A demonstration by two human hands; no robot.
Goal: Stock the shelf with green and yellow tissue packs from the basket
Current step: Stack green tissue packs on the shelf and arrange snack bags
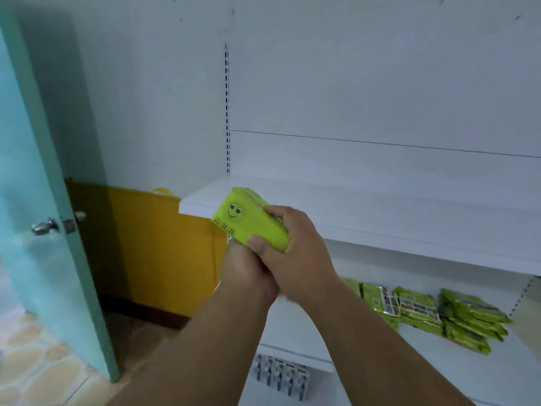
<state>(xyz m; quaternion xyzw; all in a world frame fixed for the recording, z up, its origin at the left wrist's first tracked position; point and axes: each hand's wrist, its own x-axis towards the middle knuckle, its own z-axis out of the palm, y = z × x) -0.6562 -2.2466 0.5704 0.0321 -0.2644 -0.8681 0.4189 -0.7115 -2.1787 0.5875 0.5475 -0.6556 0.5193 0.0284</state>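
Head view: both hands hold one green and yellow tissue pack [248,221] just in front of the near left corner of the white upper shelf [380,212]. The right hand [295,253] has a firm grip round the pack's near end, thumb on its front and fingers over the top. The left hand [248,271] sits under and behind the right one; its grip is mostly hidden, though it seems to hold the pack from below. The pack is tilted, its smiling-face side towards the camera.

On the lower shelf [439,361] lie more green packs [439,312], some stacked, some leaning.

To the left stands an open teal door [44,200] with a metal handle [49,225], before a yellow panel [146,244]. Small hanging items [281,376] below the shelves are too blurred to name.
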